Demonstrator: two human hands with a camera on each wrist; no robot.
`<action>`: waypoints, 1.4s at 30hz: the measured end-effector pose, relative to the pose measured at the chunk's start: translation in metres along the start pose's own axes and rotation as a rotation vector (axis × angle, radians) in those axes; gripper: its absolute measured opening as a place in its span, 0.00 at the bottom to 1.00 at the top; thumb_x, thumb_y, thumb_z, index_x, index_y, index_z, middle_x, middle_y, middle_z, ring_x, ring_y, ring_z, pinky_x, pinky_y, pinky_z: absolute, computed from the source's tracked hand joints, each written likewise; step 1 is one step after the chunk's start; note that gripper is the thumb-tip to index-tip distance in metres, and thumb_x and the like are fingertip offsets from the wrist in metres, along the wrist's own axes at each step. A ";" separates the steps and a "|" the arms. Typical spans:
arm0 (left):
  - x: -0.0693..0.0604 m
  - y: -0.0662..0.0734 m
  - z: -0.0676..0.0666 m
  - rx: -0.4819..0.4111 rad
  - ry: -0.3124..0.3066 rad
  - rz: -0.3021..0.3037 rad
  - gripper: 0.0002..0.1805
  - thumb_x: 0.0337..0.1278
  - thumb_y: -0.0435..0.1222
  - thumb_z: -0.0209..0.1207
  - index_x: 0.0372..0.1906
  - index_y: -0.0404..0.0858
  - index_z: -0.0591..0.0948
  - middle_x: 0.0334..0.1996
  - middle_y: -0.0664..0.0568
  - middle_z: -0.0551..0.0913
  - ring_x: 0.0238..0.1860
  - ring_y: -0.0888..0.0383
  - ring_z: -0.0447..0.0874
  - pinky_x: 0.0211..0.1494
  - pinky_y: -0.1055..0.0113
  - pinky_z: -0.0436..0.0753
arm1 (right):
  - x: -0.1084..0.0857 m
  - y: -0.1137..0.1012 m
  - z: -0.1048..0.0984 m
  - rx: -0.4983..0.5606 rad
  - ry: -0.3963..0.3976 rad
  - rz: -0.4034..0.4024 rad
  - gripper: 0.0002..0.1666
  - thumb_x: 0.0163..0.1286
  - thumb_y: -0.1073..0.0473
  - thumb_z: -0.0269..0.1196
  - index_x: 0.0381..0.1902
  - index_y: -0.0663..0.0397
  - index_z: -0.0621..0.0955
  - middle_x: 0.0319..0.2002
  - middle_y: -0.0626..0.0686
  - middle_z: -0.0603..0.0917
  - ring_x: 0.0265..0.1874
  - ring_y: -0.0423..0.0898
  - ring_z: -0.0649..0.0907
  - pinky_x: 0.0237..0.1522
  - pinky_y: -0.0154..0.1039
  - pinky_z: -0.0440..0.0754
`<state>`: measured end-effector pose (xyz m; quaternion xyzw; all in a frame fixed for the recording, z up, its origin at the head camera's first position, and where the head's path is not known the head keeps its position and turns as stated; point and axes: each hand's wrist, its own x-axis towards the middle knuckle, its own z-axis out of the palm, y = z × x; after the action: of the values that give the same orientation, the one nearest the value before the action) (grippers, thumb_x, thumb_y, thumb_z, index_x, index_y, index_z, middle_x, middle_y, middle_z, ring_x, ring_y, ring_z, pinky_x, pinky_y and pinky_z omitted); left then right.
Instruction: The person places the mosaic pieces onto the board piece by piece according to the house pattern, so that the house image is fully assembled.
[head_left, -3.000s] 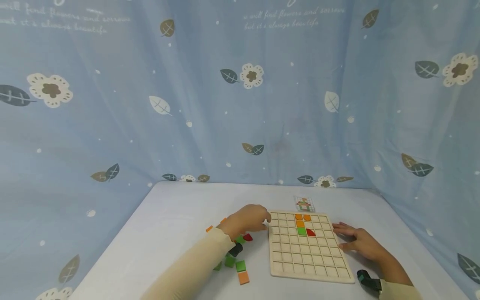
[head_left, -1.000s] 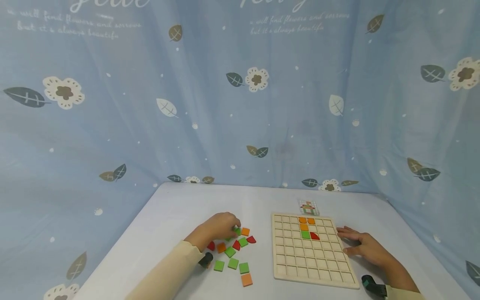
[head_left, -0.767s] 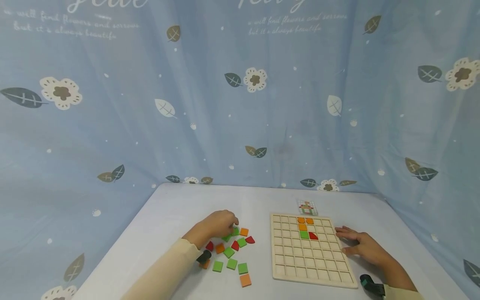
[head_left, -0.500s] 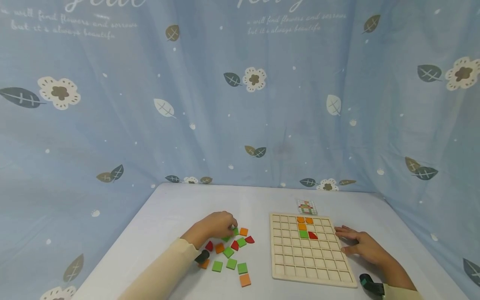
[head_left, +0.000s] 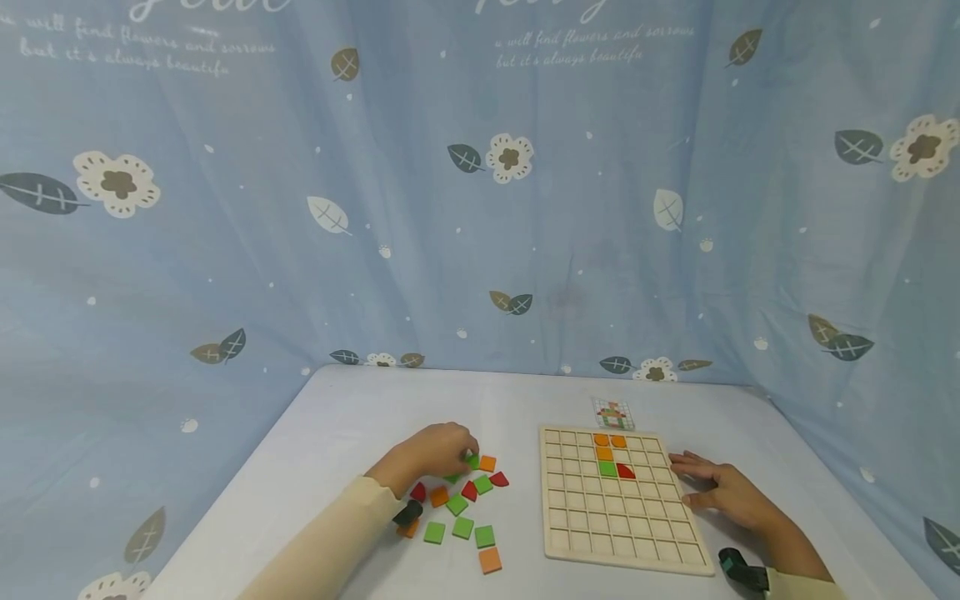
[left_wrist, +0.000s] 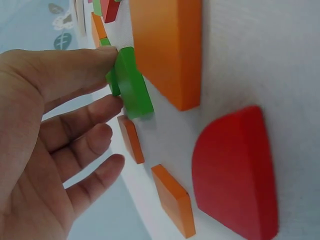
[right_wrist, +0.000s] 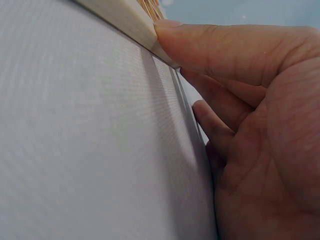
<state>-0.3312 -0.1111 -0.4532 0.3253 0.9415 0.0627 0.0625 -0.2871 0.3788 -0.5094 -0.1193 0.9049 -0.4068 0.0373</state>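
Observation:
My left hand is over loose tiles left of the board, thumb and index finger pinching a green square tile. Another green tile lies just in front of those fingertips in the left wrist view. An orange tile and a red rounded tile are nearer that camera. My right hand rests at the right edge of the gridded wooden board, its fingers extended and thumb touching the edge. Seated in the board are two orange round tiles, an orange square, a green square and a red quarter-round.
Several green, orange and red tiles are scattered on the white table between the left arm and the board. A small card with a coloured pattern lies behind the board. A blue flowered curtain surrounds the table.
The left hand has moved left from the board's left edge to the loose tiles, where it has since stayed with a green tile at its fingertips. The right hand stays by the board.

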 end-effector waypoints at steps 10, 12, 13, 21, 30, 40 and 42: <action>0.002 -0.003 -0.003 -0.059 -0.021 -0.021 0.12 0.57 0.36 0.64 0.47 0.46 0.87 0.39 0.62 0.83 0.35 0.65 0.75 0.49 0.63 0.79 | 0.000 0.001 0.000 0.014 -0.007 0.004 0.40 0.47 0.55 0.75 0.57 0.68 0.79 0.66 0.66 0.69 0.68 0.70 0.55 0.62 0.70 0.50; 0.003 -0.004 -0.002 -0.073 -0.019 -0.025 0.13 0.58 0.36 0.63 0.48 0.46 0.86 0.40 0.63 0.83 0.35 0.65 0.75 0.49 0.63 0.79 | 0.000 0.002 -0.001 0.016 -0.003 0.009 0.40 0.46 0.56 0.76 0.57 0.69 0.79 0.66 0.66 0.69 0.69 0.70 0.55 0.63 0.70 0.50; 0.003 -0.005 -0.001 -0.072 -0.017 -0.020 0.13 0.58 0.36 0.62 0.49 0.46 0.86 0.40 0.63 0.83 0.35 0.65 0.75 0.49 0.63 0.79 | 0.000 0.002 -0.001 0.014 -0.001 0.011 0.40 0.46 0.56 0.76 0.57 0.69 0.79 0.66 0.66 0.69 0.68 0.70 0.55 0.63 0.70 0.50; 0.005 0.001 0.001 -0.046 -0.015 0.020 0.12 0.55 0.41 0.67 0.45 0.47 0.87 0.36 0.64 0.82 0.35 0.67 0.77 0.48 0.64 0.79 | -0.001 0.002 0.000 0.015 0.002 0.014 0.40 0.46 0.56 0.76 0.57 0.69 0.79 0.66 0.66 0.69 0.69 0.70 0.55 0.63 0.70 0.50; 0.006 0.005 -0.001 0.008 -0.021 0.022 0.09 0.55 0.39 0.68 0.42 0.47 0.87 0.34 0.63 0.81 0.35 0.65 0.75 0.48 0.65 0.78 | -0.001 -0.001 0.000 0.008 0.000 0.014 0.40 0.47 0.55 0.75 0.57 0.68 0.79 0.66 0.65 0.68 0.69 0.69 0.55 0.63 0.70 0.50; 0.021 0.009 -0.007 0.015 0.015 0.041 0.12 0.57 0.41 0.67 0.46 0.45 0.87 0.37 0.63 0.82 0.37 0.65 0.77 0.49 0.66 0.78 | 0.001 0.001 0.000 0.016 0.002 -0.003 0.39 0.46 0.57 0.76 0.56 0.69 0.79 0.65 0.66 0.70 0.68 0.70 0.55 0.62 0.70 0.50; 0.024 0.012 -0.006 0.025 0.023 0.063 0.12 0.58 0.41 0.66 0.46 0.45 0.87 0.38 0.63 0.82 0.38 0.66 0.77 0.49 0.67 0.78 | 0.001 0.002 0.000 0.012 0.004 -0.007 0.39 0.45 0.57 0.76 0.56 0.68 0.79 0.65 0.65 0.70 0.68 0.70 0.56 0.62 0.70 0.50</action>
<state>-0.3441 -0.0872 -0.4472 0.3546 0.9322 0.0567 0.0457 -0.2883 0.3797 -0.5109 -0.1215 0.9021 -0.4126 0.0346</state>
